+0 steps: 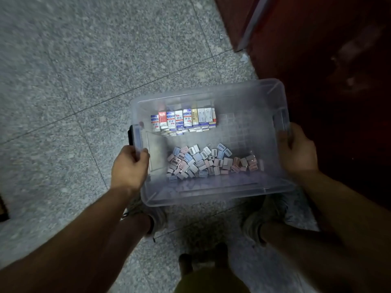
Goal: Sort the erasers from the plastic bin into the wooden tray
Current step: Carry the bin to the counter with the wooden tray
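Hands first: left hand (129,166) curls round left end of plastic bin (211,198); right hand (296,153) curls over right end rim. Bin hangs above floor (84,81), open top up, long axis left-right across body. Carry level, grip even. Loose pieces (211,163) heap at near wall; boxed erasers (184,120) line far wall, row parallel to long axis. Wooden tray not in view.

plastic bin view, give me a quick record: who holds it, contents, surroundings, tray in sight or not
container: plastic bin, clear, no lid, held over a speckled tiled floor
left hand: grips the bin's left handle
right hand: grips the bin's right end
far side: wrapped erasers in a stacked row
near side: loose pile of small pink, blue and white pieces
wooden tray: not in view
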Demonstrator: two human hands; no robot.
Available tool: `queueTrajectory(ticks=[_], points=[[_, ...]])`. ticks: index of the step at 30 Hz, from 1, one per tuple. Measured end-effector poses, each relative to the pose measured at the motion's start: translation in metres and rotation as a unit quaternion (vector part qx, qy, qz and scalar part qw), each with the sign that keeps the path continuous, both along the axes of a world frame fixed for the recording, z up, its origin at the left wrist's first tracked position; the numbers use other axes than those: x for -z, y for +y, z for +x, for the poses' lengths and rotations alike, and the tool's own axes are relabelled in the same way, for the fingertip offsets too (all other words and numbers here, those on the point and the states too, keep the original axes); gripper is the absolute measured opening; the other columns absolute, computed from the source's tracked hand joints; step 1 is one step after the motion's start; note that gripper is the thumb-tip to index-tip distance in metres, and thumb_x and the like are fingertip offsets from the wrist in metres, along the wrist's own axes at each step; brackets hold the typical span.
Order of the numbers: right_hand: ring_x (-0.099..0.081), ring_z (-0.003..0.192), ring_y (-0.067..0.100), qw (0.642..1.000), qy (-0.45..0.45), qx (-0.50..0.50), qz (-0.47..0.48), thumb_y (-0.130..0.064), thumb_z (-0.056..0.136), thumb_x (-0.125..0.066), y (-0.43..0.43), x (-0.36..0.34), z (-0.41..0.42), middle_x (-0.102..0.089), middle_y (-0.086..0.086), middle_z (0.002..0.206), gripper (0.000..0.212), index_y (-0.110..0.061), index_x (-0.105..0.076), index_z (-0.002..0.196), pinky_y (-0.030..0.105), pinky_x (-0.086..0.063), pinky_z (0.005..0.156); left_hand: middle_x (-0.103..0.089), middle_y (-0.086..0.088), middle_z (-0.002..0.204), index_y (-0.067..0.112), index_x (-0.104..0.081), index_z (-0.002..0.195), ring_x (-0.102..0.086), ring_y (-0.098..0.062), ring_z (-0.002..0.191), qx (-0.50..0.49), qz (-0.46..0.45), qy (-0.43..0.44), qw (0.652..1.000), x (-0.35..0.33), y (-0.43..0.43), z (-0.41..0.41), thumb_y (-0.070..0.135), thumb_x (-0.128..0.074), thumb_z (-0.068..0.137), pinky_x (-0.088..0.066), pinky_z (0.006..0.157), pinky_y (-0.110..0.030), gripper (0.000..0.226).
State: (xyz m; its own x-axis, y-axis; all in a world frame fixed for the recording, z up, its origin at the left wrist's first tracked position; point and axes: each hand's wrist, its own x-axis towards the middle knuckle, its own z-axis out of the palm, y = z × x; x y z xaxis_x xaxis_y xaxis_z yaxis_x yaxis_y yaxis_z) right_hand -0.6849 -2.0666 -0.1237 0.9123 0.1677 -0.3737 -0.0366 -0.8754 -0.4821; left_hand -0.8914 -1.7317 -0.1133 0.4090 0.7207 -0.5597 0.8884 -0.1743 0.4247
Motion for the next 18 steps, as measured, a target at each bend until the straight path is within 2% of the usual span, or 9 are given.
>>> queueTrajectory(ticks=[2, 4, 7, 9, 12, 15, 18], points=[[-0.067, 0.091, 0.039, 1.0, 0.004, 0.005, -0.005, -0.044, 0.105, -0.045, -0.003, 0.007, 0.002, -0.071, 0.016, 0.101, 0.038, -0.019, -0.054, 0.131, 0.033, -0.045, 0.074, -0.062, -0.005, 0.076, 0.011, -0.058, 0.091, -0.059, -0.03, 0.076, 0.003, 0.015, -0.008, 1.0, 0.007, -0.004, 0.003, 0.036, -0.059, 0.098, -0.044, 0.071, -0.036, 0.026], [-0.067, 0.093, 0.04, 1.0, 0.02, 0.009, -0.013, -0.044, 0.105, -0.044, -0.005, 0.013, 0.004, -0.07, 0.017, 0.105, 0.038, -0.02, -0.052, 0.133, 0.033, -0.046, 0.076, -0.061, -0.006, 0.075, 0.011, -0.054, 0.089, -0.059, -0.031, 0.075, 0.009, 0.027, -0.018, 0.999, 0.013, -0.007, 0.003, 0.037, -0.059, 0.097, -0.047, 0.072, -0.04, 0.027], [-0.067, 0.091, 0.044, 0.999, 0.012, -0.008, -0.034, -0.041, 0.106, -0.042, -0.009, 0.02, 0.008, -0.069, 0.022, 0.104, 0.036, -0.019, -0.049, 0.133, 0.044, -0.054, 0.08, -0.057, -0.006, 0.072, 0.016, -0.047, 0.083, -0.058, -0.034, 0.073, 0.023, 0.03, -0.014, 0.999, 0.022, -0.017, -0.002, 0.041, -0.059, 0.095, -0.049, 0.071, -0.045, 0.03], [-0.066, 0.087, 0.046, 0.999, -0.007, -0.028, -0.044, -0.04, 0.105, -0.042, -0.009, 0.021, 0.013, -0.068, 0.025, 0.099, 0.034, -0.015, -0.049, 0.128, 0.05, -0.054, 0.077, -0.056, -0.003, 0.073, 0.02, -0.041, 0.082, -0.057, -0.033, 0.072, 0.036, 0.039, -0.007, 0.999, 0.025, -0.022, -0.006, 0.054, -0.055, 0.091, -0.05, 0.072, -0.046, 0.037], [-0.064, 0.084, 0.049, 0.995, -0.041, -0.051, -0.071, -0.036, 0.105, -0.044, -0.01, 0.026, 0.012, -0.066, 0.029, 0.097, 0.034, -0.008, -0.05, 0.123, 0.049, -0.052, 0.074, -0.055, -0.002, 0.075, 0.023, -0.037, 0.084, -0.056, -0.032, 0.072, 0.064, 0.059, -0.007, 0.996, 0.034, -0.022, -0.01, 0.065, -0.046, 0.082, -0.05, 0.071, -0.046, 0.043], [-0.064, 0.082, 0.051, 0.991, -0.074, -0.067, -0.084, -0.031, 0.105, -0.046, -0.01, 0.03, 0.007, -0.065, 0.033, 0.096, 0.036, 0.0, -0.051, 0.123, 0.047, -0.048, 0.07, -0.055, -0.004, 0.076, 0.022, -0.037, 0.089, -0.059, -0.033, 0.074, 0.09, 0.068, -0.016, 0.993, 0.044, -0.021, -0.013, 0.059, -0.054, 0.09, -0.049, 0.069, -0.045, 0.041], [-0.064, 0.078, 0.052, 0.99, -0.097, -0.071, -0.071, -0.047, 0.1, -0.037, -0.009, 0.03, 0.006, -0.065, 0.034, 0.092, 0.054, 0.001, -0.05, 0.122, 0.049, -0.049, 0.07, -0.062, -0.007, 0.081, 0.025, -0.032, 0.096, -0.066, -0.033, 0.073, 0.104, 0.05, -0.004, 0.993, 0.049, -0.023, -0.012, 0.062, -0.051, 0.091, -0.053, 0.072, -0.045, 0.042]])
